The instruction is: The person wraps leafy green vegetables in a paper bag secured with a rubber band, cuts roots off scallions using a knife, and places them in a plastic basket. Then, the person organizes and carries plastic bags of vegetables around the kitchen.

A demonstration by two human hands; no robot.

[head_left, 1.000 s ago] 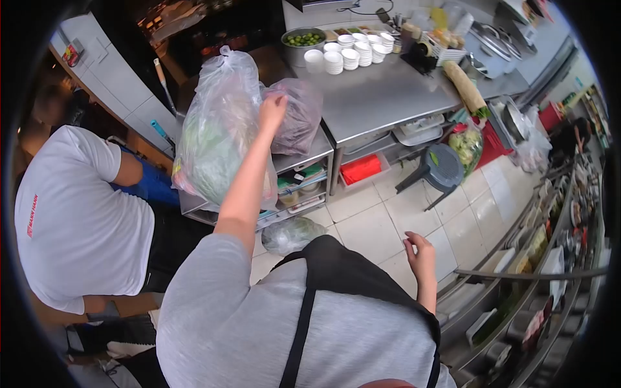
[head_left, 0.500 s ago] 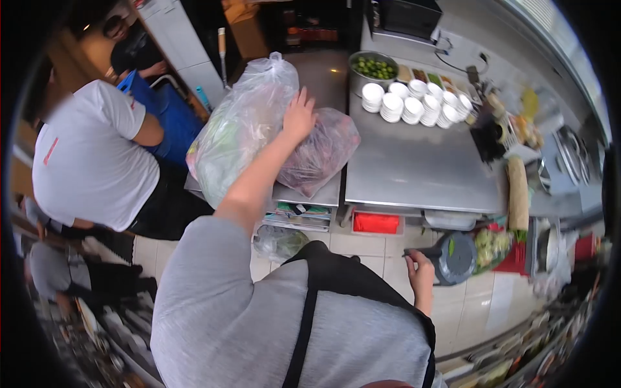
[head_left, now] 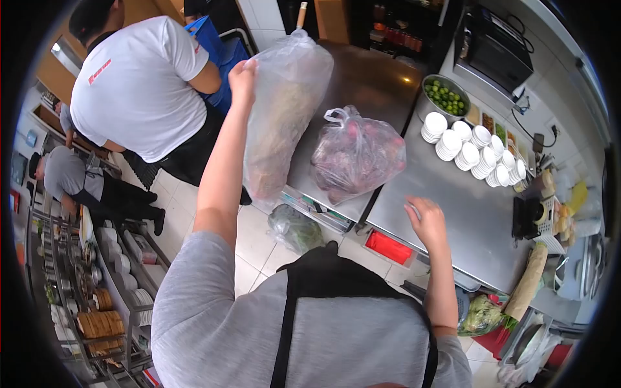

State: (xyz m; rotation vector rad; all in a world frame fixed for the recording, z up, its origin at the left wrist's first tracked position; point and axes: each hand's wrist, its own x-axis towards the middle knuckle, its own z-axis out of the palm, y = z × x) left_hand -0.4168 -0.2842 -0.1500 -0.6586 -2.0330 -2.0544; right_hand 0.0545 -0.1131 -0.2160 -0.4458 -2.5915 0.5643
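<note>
My left hand (head_left: 242, 82) is closed in a fist at the upper left side of a tall clear plastic bag (head_left: 288, 110), gripping its film. The bag is bulky, with pale contents I cannot make out, and stands at the left end of the steel counter. Beside it on the right sits a smaller knotted plastic bag (head_left: 358, 155) with dark reddish contents. My right hand (head_left: 427, 221) hovers by the front edge of the steel table (head_left: 420, 187), fingers apart and holding nothing.
Stacked white cups (head_left: 467, 155) and a pot of green limes (head_left: 446, 97) stand on the table at right. A red tray (head_left: 389, 247) is below its edge, and a bag of greens (head_left: 294, 227) lies on the floor. A co-worker in a white shirt (head_left: 142, 84) stands close at left.
My left hand has moved from between the bags to the large bag's left side and closed on it. My right hand has risen from low by my side to the table edge, fingers opened.
</note>
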